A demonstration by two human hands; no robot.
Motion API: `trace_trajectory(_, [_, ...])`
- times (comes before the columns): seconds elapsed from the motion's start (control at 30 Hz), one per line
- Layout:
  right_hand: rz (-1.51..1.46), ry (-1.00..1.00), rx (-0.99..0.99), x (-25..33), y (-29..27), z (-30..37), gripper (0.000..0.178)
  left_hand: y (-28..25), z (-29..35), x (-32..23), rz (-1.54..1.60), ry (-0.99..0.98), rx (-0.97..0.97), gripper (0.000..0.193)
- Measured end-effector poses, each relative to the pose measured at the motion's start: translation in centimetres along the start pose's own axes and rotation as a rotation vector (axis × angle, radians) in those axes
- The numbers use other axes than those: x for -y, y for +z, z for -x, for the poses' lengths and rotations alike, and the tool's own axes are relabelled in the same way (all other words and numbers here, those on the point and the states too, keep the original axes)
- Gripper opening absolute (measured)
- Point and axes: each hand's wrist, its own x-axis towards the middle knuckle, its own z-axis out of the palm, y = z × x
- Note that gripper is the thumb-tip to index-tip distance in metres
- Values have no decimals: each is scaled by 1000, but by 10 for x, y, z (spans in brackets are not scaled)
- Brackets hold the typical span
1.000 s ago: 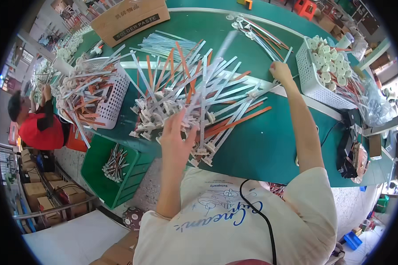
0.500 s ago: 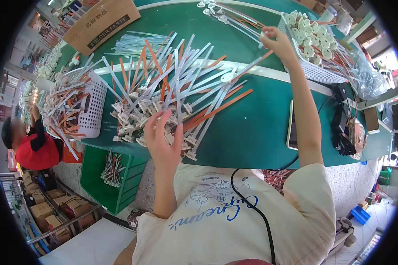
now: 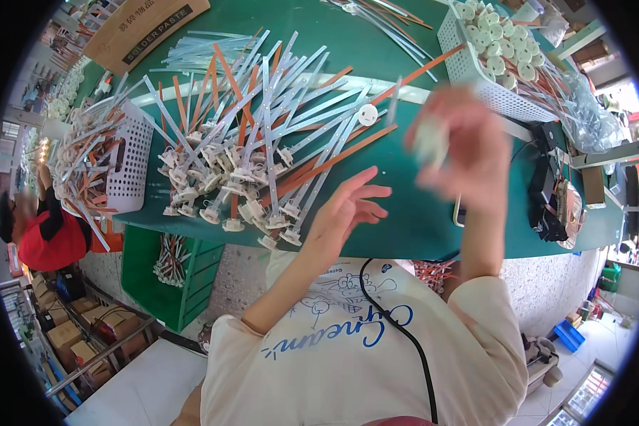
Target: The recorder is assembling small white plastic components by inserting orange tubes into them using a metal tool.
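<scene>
A big heap of long white and orange strips with round white end pieces [image 3: 255,156] lies on the green table [image 3: 405,213]. My left hand [image 3: 348,209] hovers open just right of the heap's near edge, fingers spread, holding nothing. My right hand [image 3: 461,153] is raised above the table and blurred by motion; it grips a small white part [image 3: 429,142], and a thin strip seems to rise from it. A loose round white disc [image 3: 367,114] lies on the table by the heap.
A white basket of round white parts [image 3: 500,57] stands at the back right, a white basket of strips [image 3: 113,160] at the left edge. A cardboard box [image 3: 145,32] sits at the back left. A person in red [image 3: 46,227] is at far left.
My right hand has come back from the far basket toward me, now carrying a small white part. My left hand has lifted off the heap and opened to its right.
</scene>
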Motion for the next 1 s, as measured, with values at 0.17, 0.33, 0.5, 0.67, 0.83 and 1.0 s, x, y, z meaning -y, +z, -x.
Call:
trace_trajectory(0.17, [209,329,226,0,47,83,49,3,6,9,180,-219,-28,49])
trace_trajectory(0.33, [-298,774,-333,-25,46,110,32,-2,16,31,-390,-72,-71,35])
trace_trajectory(0.5, [-33,961,-161,-45,37,105,19,-5,6,55,-1066,318,-20,32])
trace_trajectory(0.67, [238,757,-218,-51,36,102,15,-28,-2,59,-1287,404,-128,46])
trace_trajectory(0.83, [271,898,-203,-38,29,114,15,-39,-3,66,-1315,414,-167,43])
trace_trajectory(1.0, [117,793,-306,-36,45,126,17,-37,-1,68,-1342,392,-216,43])
